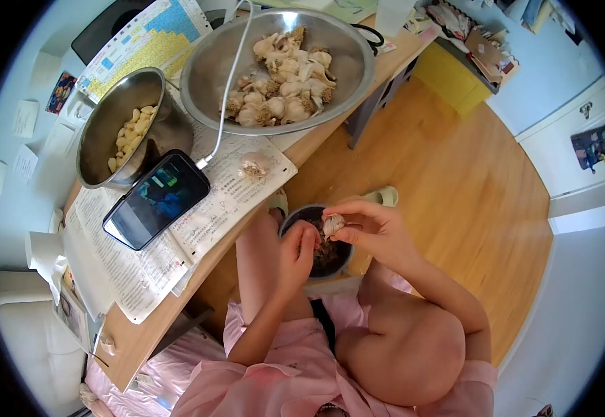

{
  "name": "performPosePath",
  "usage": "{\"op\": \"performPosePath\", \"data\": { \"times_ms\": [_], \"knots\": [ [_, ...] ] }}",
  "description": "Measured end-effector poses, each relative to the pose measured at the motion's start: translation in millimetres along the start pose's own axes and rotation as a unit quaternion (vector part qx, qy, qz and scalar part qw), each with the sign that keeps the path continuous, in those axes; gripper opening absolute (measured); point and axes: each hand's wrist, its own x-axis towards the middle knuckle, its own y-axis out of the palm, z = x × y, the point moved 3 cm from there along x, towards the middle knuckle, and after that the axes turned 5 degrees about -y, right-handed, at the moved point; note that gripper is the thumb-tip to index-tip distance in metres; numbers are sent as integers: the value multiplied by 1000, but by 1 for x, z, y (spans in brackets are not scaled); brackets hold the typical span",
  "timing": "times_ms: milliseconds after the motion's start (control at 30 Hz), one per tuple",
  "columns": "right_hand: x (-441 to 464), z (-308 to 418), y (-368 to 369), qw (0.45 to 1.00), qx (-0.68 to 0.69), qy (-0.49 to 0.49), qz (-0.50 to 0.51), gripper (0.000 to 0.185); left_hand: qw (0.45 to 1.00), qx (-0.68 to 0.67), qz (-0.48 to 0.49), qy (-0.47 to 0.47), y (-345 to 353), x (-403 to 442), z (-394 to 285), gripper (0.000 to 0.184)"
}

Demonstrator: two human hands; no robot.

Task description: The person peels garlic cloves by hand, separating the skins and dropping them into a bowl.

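Observation:
A garlic bulb (333, 224) is pinched between the thumb and fingers of my right hand (372, 226), above a dark bin (343, 263) on the floor. Just left of it, my left hand (298, 251) has its fingers curled together; whatever they hold, if anything, is hidden. Dark scraps lie in the bin. On the desk, a large steel bowl (198, 90) holds many whole garlic bulbs (290, 87). Peeled cloves (133, 135) lie in a smaller, tilted steel pot (172, 128). Another bulb (254, 165) rests on the papers.
A phone (156, 199) with a white cable (229, 83) leans against the pot, over printed papers (135, 274). The desk edge (229, 243) runs diagonally to the left of my hands. A yellow box (452, 76) stands on the wooden floor (455, 181).

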Motion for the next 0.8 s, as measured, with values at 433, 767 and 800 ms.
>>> {"op": "performPosePath", "data": {
  "times_ms": [433, 767, 800],
  "knots": [
    [-10, -11, -17, 994, 78, 70, 9, 29, 925, 291, -21, 245, 15, 4, -79, 27],
    [-10, -19, -18, 996, 79, 34, 21, 22, 920, 285, -15, 269, 11, -3, -75, 24],
    [-12, -17, -17, 996, 79, 37, 16, 23, 933, 257, -15, 252, 11, -4, -75, 25]
  ]
}}
